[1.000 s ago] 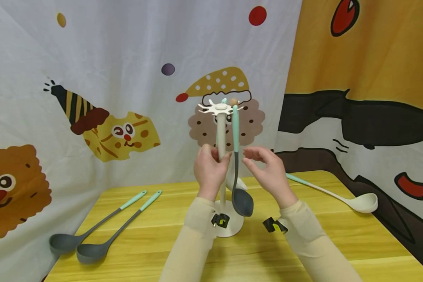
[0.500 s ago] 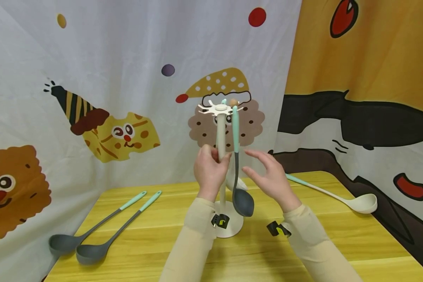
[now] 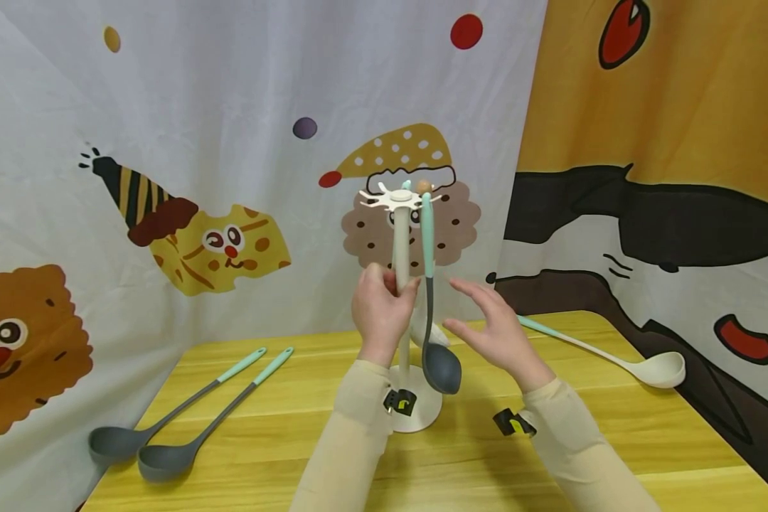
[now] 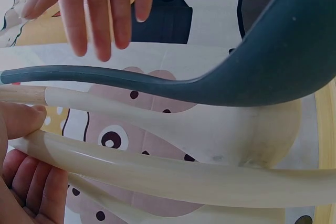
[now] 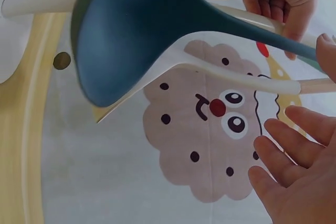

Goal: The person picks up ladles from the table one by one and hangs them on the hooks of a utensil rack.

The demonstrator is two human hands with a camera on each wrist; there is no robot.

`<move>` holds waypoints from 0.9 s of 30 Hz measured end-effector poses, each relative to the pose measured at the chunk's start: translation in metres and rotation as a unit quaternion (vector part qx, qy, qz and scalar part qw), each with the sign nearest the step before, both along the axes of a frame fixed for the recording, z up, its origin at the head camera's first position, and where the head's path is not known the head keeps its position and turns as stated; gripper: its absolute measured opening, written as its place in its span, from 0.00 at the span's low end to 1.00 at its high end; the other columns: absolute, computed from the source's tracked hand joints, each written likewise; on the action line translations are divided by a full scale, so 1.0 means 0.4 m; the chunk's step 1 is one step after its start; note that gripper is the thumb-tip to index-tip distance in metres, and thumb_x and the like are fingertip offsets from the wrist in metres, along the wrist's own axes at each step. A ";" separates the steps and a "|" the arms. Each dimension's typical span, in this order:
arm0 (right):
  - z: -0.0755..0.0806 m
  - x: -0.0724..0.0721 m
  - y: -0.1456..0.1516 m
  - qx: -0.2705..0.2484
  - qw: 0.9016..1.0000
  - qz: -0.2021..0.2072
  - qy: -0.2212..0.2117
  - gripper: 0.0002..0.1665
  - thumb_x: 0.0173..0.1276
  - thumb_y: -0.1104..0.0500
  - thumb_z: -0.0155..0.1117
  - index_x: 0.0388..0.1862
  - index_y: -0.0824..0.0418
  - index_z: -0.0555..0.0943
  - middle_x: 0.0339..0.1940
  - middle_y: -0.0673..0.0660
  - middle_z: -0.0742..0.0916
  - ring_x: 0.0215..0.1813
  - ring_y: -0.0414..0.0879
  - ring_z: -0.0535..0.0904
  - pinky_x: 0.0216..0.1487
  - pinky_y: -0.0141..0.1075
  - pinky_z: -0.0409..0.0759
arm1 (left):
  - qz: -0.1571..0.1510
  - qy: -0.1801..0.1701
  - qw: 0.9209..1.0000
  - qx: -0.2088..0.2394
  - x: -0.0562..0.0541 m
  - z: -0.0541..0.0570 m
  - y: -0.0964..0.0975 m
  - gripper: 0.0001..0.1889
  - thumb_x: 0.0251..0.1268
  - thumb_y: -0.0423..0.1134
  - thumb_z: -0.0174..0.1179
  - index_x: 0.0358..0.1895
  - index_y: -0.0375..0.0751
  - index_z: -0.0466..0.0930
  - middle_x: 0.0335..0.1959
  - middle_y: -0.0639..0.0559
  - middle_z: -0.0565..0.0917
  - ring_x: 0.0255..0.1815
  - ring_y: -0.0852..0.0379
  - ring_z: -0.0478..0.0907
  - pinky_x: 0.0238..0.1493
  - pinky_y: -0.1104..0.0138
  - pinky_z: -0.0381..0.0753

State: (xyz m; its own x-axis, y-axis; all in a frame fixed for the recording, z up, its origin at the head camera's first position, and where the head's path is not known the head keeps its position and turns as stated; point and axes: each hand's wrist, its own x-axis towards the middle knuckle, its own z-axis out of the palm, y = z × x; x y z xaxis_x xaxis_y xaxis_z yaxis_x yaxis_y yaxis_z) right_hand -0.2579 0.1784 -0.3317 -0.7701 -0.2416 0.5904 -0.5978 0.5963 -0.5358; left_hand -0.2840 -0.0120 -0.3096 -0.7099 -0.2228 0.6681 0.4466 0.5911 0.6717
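My left hand grips the pole of a white utensil stand, with the thumb and curled fingers round it in the left wrist view. From the stand's top rack hangs a dark grey ladle with a mint handle, bowl down. To its right is my right hand, fingers spread and apart from the ladle, holding nothing. Behind the grey ladle hangs a white ladle with a wooden handle, largely hidden in the head view. Another mint handle end shows at the rack's back.
Two grey ladles with mint handles lie side by side on the left of the wooden table. At the right lies a white ladle with a mint handle. A patterned curtain hangs behind the table.
My right hand has drawn slightly right and down, away from the hanging grey ladle, and its fingers have spread. My left hand keeps its place on the pole.
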 end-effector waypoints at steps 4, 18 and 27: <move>-0.011 0.000 0.009 0.016 1.000 0.002 -0.008 0.38 0.65 0.56 0.72 0.72 0.62 0.70 0.70 0.63 0.74 0.71 0.61 0.66 0.67 0.61 0.63 | 0.001 0.003 1.000 0.000 0.000 -0.001 0.000 0.18 0.54 0.42 0.75 0.30 0.42 0.72 0.27 0.51 0.75 0.25 0.53 0.74 0.26 0.62 0.72; -0.044 -0.012 0.043 0.078 0.997 0.019 -0.017 0.46 0.62 0.53 0.74 0.75 0.64 0.64 0.76 0.64 0.66 0.74 0.65 0.58 0.68 0.64 0.57 | 0.007 0.004 1.000 -0.007 -0.002 -0.003 0.001 0.18 0.54 0.42 0.75 0.30 0.42 0.72 0.26 0.51 0.74 0.25 0.53 0.73 0.26 0.62 0.70; -0.064 -0.024 0.075 0.129 0.991 0.026 -0.009 0.52 0.61 0.49 0.74 0.77 0.66 0.60 0.77 0.66 0.63 0.75 0.65 0.56 0.70 0.63 0.55 | 0.010 0.007 1.000 -0.010 -0.002 -0.003 0.000 0.18 0.54 0.42 0.75 0.29 0.42 0.72 0.25 0.51 0.75 0.25 0.53 0.73 0.25 0.62 0.70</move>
